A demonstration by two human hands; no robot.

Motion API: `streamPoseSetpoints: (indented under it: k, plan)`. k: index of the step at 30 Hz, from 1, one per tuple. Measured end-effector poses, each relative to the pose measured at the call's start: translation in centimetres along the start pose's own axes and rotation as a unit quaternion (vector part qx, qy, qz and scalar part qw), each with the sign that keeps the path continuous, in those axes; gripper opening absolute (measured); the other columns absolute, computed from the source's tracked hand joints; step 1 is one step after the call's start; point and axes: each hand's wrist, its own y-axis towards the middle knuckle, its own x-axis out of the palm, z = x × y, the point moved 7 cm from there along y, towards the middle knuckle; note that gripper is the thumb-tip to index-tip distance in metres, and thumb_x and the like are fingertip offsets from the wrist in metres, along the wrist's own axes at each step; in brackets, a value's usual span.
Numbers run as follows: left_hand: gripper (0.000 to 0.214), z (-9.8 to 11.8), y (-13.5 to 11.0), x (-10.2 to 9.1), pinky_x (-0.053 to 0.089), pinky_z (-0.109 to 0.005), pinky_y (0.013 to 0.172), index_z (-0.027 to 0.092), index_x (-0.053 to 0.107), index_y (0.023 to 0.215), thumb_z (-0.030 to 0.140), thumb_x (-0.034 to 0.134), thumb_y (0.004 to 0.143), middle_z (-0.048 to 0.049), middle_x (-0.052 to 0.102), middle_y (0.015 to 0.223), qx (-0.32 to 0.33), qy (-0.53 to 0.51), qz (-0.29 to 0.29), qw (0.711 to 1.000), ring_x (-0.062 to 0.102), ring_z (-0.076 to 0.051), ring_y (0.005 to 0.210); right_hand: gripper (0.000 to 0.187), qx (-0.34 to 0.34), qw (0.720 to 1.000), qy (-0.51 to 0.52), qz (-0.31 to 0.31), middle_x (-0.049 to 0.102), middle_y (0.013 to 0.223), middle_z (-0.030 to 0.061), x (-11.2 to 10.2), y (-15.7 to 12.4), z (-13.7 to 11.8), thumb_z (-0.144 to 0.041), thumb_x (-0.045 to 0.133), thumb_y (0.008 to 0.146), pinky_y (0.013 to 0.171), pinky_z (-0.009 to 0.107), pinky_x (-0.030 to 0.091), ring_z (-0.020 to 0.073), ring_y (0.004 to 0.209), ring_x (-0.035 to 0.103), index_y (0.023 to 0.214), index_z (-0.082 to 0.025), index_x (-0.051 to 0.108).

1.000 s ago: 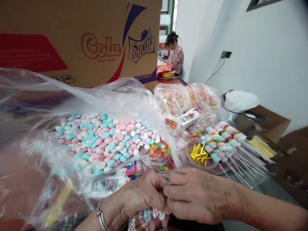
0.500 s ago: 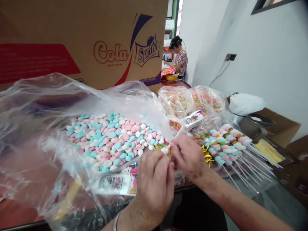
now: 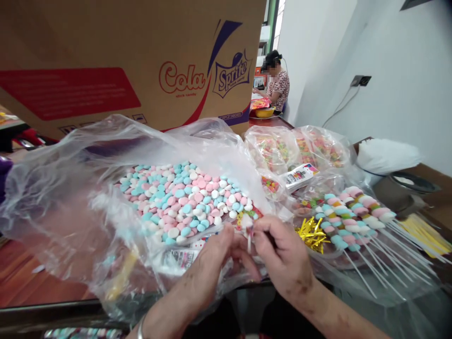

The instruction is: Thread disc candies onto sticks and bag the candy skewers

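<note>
My right hand (image 3: 280,254) pinches a short length of white stick (image 3: 249,242) between thumb and fingertips, with something small and whitish at its upper end that I cannot make out. Close beside it, my left hand (image 3: 217,263) is loosely curved with the fingers apart, and nothing shows in its grasp. Just beyond both hands lie pink, blue and white candies (image 3: 183,197) in a large clear plastic bag (image 3: 116,136). Gold twist ties (image 3: 313,235) are heaped to the right of my right hand. Finished-looking candy skewers (image 3: 353,212) on white sticks rest further right.
A big cardboard box (image 3: 106,42) stands behind the bag. Bags of coloured gummies (image 3: 271,148) and a stack of printed labels (image 3: 300,176) sit at the back. Yellow and white strips (image 3: 423,235) lie far right. A co-worker (image 3: 277,84) sits in the background.
My hands were pressed together at the fingertips; the left fingers have since opened and dropped away, while the right keeps its pinch. The view has swung to the left.
</note>
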Motion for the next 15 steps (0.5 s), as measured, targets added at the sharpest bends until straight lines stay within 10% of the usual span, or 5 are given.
streamPoseSetpoints:
  k: [5,10,15]
  plan:
    - [0.020,-2.5,-0.8,-0.7,0.049,-0.028,0.085,0.019,0.068,0.101,0.032,0.066,0.086,-0.0038,0.072,0.100,0.018,-0.106,0.135,0.985,0.066,-0.019,0.093,0.016,0.076,0.985,0.133,-0.079,0.057,0.071,-0.0011,2.7,-1.5,-0.3,-0.022,0.047,0.090,0.061,0.020,0.043,0.0107,0.066,0.052,0.079,-0.018,0.057]
    - [0.030,-3.7,-3.5,-2.4,0.054,-0.024,0.080,0.024,0.061,0.110,0.028,0.072,0.082,-0.0003,0.072,0.096,0.071,-0.071,0.268,0.958,0.067,-0.016,0.090,0.026,0.243,0.916,0.253,-0.197,0.052,0.067,-0.0029,6.6,-4.1,0.5,-0.036,0.049,0.093,0.057,0.020,0.040,0.0095,0.062,0.047,0.077,-0.018,0.057]
    - [0.037,-1.6,-9.7,-7.4,0.044,-0.013,0.043,0.026,0.056,0.100,0.025,0.078,0.070,0.0080,0.066,0.071,0.158,0.006,0.457,0.875,0.052,-0.005,0.045,0.023,0.153,0.931,0.149,-0.295,0.057,0.071,-0.0022,7.3,-4.9,0.7,-0.026,0.048,0.092,0.065,0.021,0.041,0.0104,0.067,0.052,0.074,-0.018,0.059]
